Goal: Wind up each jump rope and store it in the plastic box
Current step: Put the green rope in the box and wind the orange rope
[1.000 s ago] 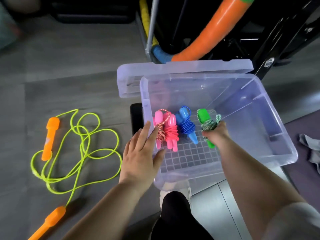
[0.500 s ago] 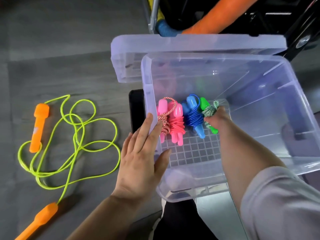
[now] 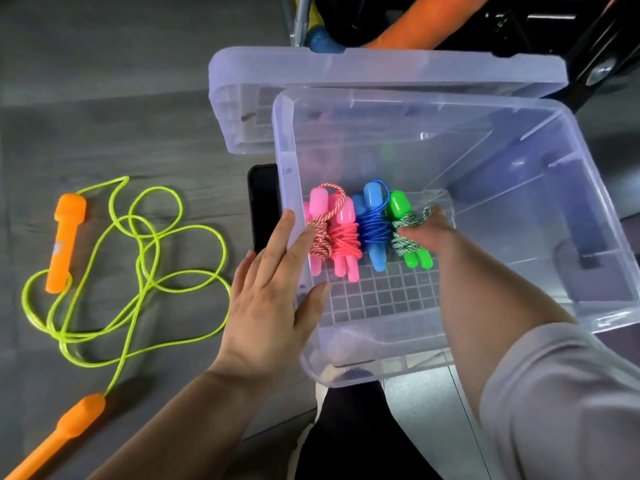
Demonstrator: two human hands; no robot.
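A clear plastic box [image 3: 588, 188] stands open on the grey floor. Inside lie two wound pink-handled jump ropes [image 3: 341, 237], a wound blue one [image 3: 374, 226] and a wound green-handled one [image 3: 410, 237], side by side. My right hand [image 3: 427, 232] reaches into the box and grips the green jump rope around its coiled cord. My left hand [image 3: 273, 292] rests flat on the box's left wall, fingers straight. An unwound yellow-green jump rope [image 3: 138, 271] with orange handles [image 3: 67, 237] sprawls on the floor to the left.
The box's clear lid [image 3: 346, 67] lies just behind it. A flat black object [image 3: 263, 202] sits against the box's left side. An orange tube [image 3: 433, 22] and black frame parts stand at the back. My dark-clad leg [image 3: 346, 431] is below the box.
My right hand has lowered the green jump rope onto the box floor next to the blue one. My left hand stays on the box wall. The view has shifted closer.
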